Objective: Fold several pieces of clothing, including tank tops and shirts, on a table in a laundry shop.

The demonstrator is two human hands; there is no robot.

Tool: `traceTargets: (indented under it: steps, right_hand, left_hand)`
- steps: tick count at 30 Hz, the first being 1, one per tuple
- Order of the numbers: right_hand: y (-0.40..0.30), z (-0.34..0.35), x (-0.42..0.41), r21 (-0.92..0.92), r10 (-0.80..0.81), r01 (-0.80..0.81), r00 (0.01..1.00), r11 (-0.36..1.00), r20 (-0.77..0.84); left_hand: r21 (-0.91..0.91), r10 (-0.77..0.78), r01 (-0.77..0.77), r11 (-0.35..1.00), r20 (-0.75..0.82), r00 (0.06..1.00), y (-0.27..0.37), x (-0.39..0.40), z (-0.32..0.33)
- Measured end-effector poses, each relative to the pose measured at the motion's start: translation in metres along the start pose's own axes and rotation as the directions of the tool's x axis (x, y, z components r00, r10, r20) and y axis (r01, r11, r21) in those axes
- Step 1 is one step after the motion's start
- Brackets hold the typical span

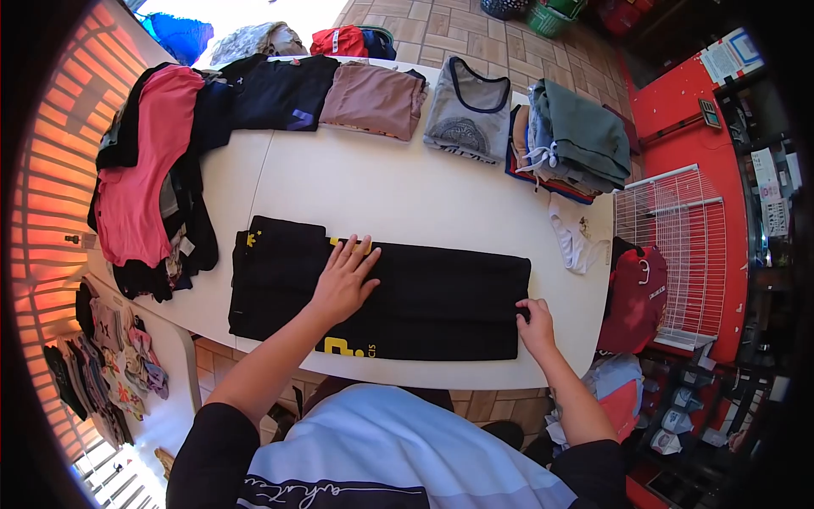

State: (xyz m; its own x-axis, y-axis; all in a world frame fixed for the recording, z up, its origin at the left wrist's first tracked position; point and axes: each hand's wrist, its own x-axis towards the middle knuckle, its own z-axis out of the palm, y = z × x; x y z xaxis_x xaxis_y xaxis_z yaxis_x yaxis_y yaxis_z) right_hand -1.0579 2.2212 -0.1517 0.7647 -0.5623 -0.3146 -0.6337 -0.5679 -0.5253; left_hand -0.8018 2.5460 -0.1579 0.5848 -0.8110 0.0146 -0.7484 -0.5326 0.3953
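Note:
A black garment with yellow print lies on the white table, folded into a long strip across its near side. My left hand rests palm down on the strip, left of its middle, fingers spread. At the strip's right end, my right hand pinches the hem between thumb and fingers. Some yellow lettering shows along the near edge, and a smaller yellow mark sits at the far left corner. Part of another yellow patch is hidden under my left fingers.
A loose heap with a pink garment covers the table's left side. Folded stacks line the far edge: a black shirt, a mauve piece, a grey T-shirt, green cloth. White underwear lies right. A wire rack stands beyond.

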Motion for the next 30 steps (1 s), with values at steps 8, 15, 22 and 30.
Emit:
traceTargets:
  steps: [8, 15, 22, 30]
  right_hand:
    - [-0.107, 0.074, 0.032, -0.175, -0.407, 0.383, 0.903, 0.907, -0.134]
    - [-0.068, 0.081, 0.063, -0.48, -0.291, 0.229, 0.955, 0.847, -0.057]
    - [-0.006, 0.034, 0.083, -0.473, -0.23, 0.12, 0.956, 0.873, -0.183]
    - [-0.178, 0.113, 0.077, 0.608, -0.291, 0.134, 0.942, 0.783, 0.166]
  left_hand:
    - [0.056, 0.048, -0.057, 0.997, 0.156, 0.987, 0.048, 0.031, 0.047]
    - [0.056, -0.012, 0.004, 0.998, 0.15, 0.989, 0.052, 0.032, 0.055]
    - [-0.179, 0.052, -0.049, 0.983, 0.011, 0.999, 0.068, 0.06, 0.051]
    - [-0.196, -0.565, 0.561, 0.804, -0.545, 0.62, -0.12, -0.015, -0.031]
